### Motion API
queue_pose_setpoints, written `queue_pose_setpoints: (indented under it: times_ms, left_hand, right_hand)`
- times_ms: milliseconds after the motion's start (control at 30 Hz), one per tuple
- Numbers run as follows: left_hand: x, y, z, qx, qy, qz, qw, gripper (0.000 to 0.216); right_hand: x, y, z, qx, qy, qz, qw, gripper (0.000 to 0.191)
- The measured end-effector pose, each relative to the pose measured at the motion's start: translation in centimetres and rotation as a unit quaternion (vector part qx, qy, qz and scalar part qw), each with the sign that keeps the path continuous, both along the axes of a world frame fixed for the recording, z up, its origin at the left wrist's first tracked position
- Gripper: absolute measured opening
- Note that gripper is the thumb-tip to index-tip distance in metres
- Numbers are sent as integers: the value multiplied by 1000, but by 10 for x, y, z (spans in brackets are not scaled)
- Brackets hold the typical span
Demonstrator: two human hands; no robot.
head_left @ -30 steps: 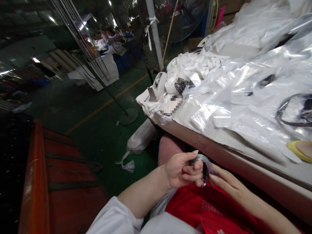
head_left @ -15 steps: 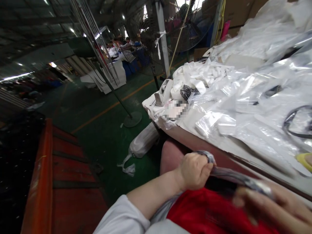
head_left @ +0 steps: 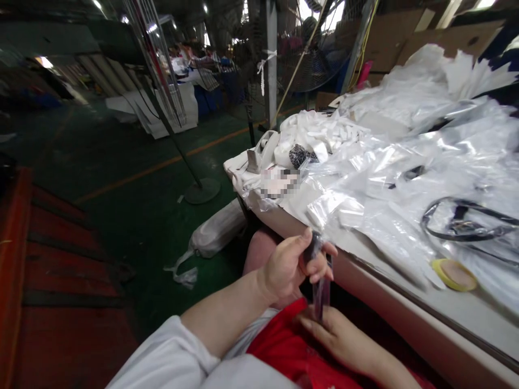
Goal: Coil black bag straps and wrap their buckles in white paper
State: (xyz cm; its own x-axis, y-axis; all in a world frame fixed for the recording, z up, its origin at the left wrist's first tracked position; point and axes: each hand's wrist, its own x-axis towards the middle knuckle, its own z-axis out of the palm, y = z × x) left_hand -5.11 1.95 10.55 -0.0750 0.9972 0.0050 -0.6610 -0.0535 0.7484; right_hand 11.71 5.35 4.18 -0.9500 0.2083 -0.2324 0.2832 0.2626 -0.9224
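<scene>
- left hand [head_left: 288, 268]: thumb and fingers curled shut, pinching the top end of the dark strip [head_left: 321, 294]; strip is narrow, flat, wrapped in glossy clear film, hanging upright over the lap, just below the table edge [head_left: 389, 302]
- right hand [head_left: 339, 336]: beneath it, fingertips touching the strip's bottom end; can't tell if they grip
- red cloth [head_left: 279, 346] on the lap; matte
- tabletop: crinkled clear bags [head_left: 405, 162]; thin black hoop [head_left: 466, 227]; flat yellow tape roll [head_left: 454, 274]; white fabric pieces [head_left: 324, 127]; tape dispenser [head_left: 263, 151]
</scene>
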Motion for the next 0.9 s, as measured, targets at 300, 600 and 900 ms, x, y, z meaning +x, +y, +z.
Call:
queue_pose_setpoints:
  times_ms: [300, 600, 900]
  left_hand:
    - [0, -7, -28, 105, 623, 57, 773, 61]
    - [12, -10, -12, -107, -40, -286, 951, 60]
    - [4, -3, -11, 38, 292, 224, 929, 46]
  right_hand:
    - [67, 49, 63, -21, 24, -221, 975, 41]
    - [26, 25, 13, 110, 40, -122, 986, 34]
    - [16, -5, 43, -75, -9, 55, 996, 34]
